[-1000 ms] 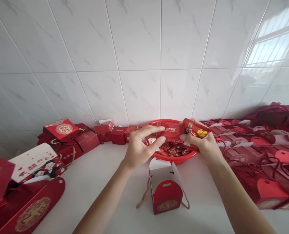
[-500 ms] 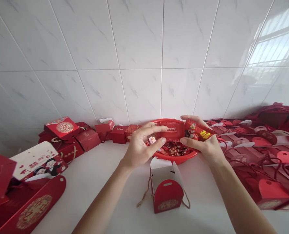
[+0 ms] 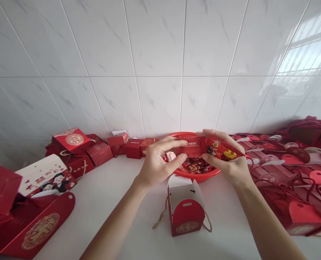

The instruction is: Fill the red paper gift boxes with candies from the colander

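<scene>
My left hand (image 3: 159, 159) pinches the left end of a flat red candy packet (image 3: 195, 145) with white lettering. My right hand (image 3: 232, 164) grips a second red candy packet (image 3: 221, 148) with yellow print and a cartoon figure; its thumb also meets the right end of the first packet. Both packets are held over a red plastic basket (image 3: 212, 176) of wrapped candies (image 3: 194, 167). Nearer to me, between my forearms, stands a small red gift box (image 3: 187, 218) with its top open, white inside, with rope handles hanging at its sides.
Red boxes (image 3: 95, 153) and a white-and-red box with a cartoon couple (image 3: 45, 173) line the left side. A large open red box (image 3: 41, 231) lies at front left. Many red gift boxes (image 3: 301, 213) fill the right. Behind is a tiled wall (image 3: 160, 101).
The whole view has shifted slightly, so most things sit a little further right. Both hands keep their hold on the packets, with hardly any movement.
</scene>
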The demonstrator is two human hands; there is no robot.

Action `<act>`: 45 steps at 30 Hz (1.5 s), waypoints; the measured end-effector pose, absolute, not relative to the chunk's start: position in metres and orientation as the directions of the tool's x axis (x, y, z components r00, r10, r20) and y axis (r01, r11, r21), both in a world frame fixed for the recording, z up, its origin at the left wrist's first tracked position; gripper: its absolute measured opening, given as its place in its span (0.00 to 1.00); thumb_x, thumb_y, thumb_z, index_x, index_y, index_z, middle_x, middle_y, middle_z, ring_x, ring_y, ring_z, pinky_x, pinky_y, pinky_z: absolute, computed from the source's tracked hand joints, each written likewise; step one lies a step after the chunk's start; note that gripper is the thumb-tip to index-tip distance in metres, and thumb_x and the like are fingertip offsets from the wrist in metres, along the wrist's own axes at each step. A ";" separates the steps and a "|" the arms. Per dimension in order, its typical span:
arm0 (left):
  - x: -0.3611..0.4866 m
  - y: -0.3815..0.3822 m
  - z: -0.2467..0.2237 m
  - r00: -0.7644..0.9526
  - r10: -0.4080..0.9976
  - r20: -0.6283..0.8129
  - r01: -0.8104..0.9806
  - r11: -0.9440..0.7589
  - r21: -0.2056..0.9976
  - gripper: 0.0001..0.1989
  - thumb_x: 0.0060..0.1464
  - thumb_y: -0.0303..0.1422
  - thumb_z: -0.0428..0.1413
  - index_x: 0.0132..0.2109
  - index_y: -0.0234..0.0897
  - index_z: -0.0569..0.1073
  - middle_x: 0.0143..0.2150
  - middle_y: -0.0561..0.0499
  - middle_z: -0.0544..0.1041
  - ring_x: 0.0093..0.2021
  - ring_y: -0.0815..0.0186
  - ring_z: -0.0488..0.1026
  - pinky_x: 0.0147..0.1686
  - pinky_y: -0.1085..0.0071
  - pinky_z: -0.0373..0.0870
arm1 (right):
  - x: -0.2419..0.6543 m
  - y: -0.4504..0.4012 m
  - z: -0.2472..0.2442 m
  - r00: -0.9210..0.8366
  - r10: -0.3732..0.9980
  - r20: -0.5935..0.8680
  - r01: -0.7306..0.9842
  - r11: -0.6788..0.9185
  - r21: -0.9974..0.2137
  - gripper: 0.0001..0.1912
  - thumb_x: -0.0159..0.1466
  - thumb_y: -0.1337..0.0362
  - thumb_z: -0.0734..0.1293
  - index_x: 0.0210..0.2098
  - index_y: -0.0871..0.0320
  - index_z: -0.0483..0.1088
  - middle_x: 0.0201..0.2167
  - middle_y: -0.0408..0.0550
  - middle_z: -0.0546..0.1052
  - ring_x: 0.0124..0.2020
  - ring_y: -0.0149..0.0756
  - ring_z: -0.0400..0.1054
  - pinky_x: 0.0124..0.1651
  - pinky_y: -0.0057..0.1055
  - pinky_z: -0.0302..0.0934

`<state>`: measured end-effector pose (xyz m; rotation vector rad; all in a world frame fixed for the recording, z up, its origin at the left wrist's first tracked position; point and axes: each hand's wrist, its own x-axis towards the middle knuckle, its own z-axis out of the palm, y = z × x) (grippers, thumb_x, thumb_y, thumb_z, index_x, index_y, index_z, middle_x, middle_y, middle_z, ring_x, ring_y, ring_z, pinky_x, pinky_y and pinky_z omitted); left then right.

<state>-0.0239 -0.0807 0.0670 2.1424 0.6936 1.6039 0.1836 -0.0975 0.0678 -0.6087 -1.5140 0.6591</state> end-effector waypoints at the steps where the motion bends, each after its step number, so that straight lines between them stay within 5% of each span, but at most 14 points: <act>1: -0.024 -0.081 0.067 0.228 0.585 0.778 0.173 -0.811 0.559 0.13 0.54 0.27 0.63 0.47 0.40 0.82 0.43 0.46 0.81 0.46 0.60 0.78 0.44 0.65 0.78 | 0.184 -0.098 0.068 -0.047 0.720 0.693 -0.005 0.693 -0.721 0.21 0.57 0.67 0.75 0.50 0.49 0.75 0.50 0.48 0.80 0.53 0.47 0.73 0.54 0.45 0.70; 45: -0.024 -0.089 0.075 0.292 0.400 0.869 0.325 -0.896 0.303 0.09 0.62 0.28 0.57 0.44 0.36 0.82 0.35 0.49 0.80 0.33 0.69 0.76 0.31 0.74 0.73 | 0.185 -0.101 0.071 -0.025 0.568 0.822 0.150 0.816 -0.559 0.10 0.62 0.69 0.71 0.42 0.53 0.74 0.41 0.48 0.83 0.40 0.41 0.77 0.42 0.37 0.73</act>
